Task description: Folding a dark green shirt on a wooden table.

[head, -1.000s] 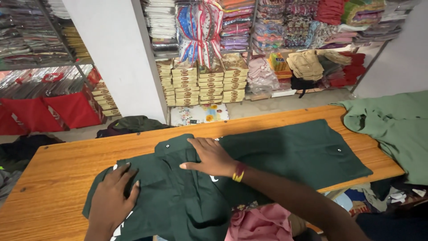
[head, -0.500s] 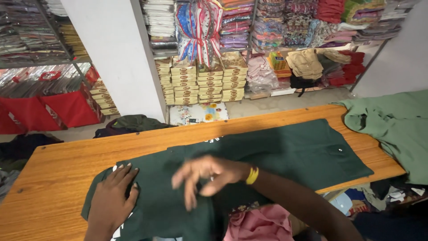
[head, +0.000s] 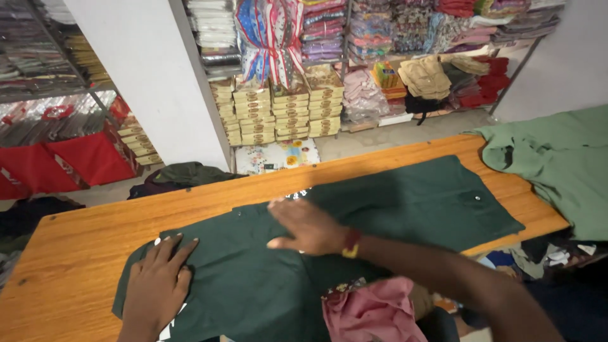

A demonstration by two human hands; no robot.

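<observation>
Risk: cloth at 7 o'clock liable to bunch or slide off the near table edge if palm pressure eased; fold line liable to skew if both palms pushed unevenly. Left hand, 7 o'clock: flat, fingers spread toward 1 o'clock, pressed on shirt, nothing gripped. Right hand, centre: open, palm down, fingers toward 10 o'clock, laid on shirt, nothing held; forearm in from 5 o'clock. Shirt: dark green, spread across table from 7 to 3 o'clock. Paler green garment at 3 o'clock, apart.
</observation>
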